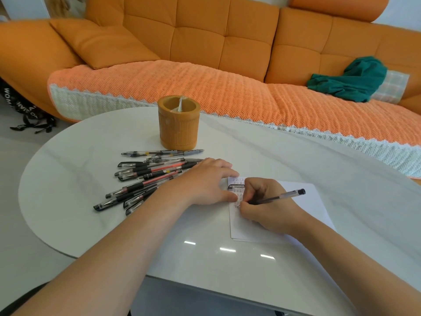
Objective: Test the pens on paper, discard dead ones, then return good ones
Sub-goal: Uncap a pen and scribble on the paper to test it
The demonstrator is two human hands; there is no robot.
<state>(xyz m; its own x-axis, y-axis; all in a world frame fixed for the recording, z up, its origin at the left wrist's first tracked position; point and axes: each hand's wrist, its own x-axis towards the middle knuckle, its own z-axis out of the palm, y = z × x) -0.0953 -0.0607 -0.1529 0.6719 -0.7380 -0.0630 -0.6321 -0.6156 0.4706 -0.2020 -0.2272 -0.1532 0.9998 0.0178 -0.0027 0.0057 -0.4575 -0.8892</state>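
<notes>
My right hand [267, 207] grips a black pen [282, 196] with its tip down on the white paper [303, 201], next to rows of small written marks [238, 190]. My left hand [205, 182] lies flat, fingers straight, pressing the paper's left edge. A small dark cap-like piece [235, 186] sits on the paper between my hands. Several pens [145, 179] lie in a loose pile left of my left hand, with one more pen [163, 152] apart behind them. An orange cylindrical pen holder [178, 123] stands upright behind the pile.
The white oval table [91, 190] has its rounded edge at the left and its front edge near me. An orange sofa [205, 42] with a textured cover runs behind it, a green cloth [350, 79] on its right seat. Black straps [25, 110] lie on the floor at left.
</notes>
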